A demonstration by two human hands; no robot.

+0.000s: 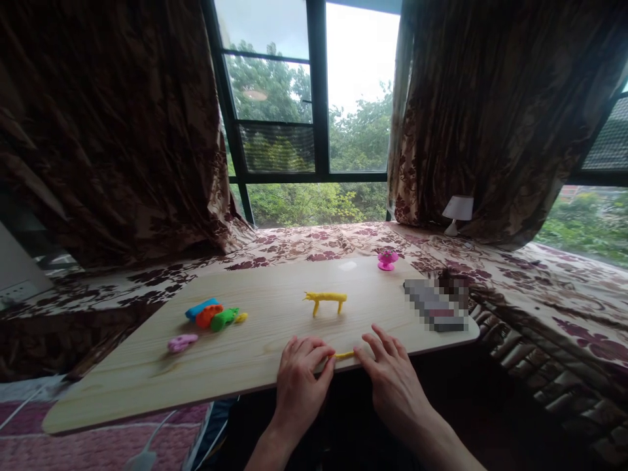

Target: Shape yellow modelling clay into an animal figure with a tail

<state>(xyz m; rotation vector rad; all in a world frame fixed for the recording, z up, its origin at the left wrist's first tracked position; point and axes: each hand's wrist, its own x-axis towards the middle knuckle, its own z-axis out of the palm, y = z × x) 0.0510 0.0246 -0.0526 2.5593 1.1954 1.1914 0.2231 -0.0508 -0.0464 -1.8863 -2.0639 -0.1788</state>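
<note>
A thin yellow strip of modelling clay lies along the near edge of the board, between my two hands. At its left end, my left hand pinches it between thumb and forefinger. My right hand touches the right end with its thumb side, its other fingers stretched out and apart. Just beyond them stands a yellow clay animal figure with a long body, thin legs and small points at its left end.
Blue, orange and green clay lumps sit left, near a pink clay piece. A magenta figure stands at the far edge. A blurred-out object lies right; a small lamp stands beyond.
</note>
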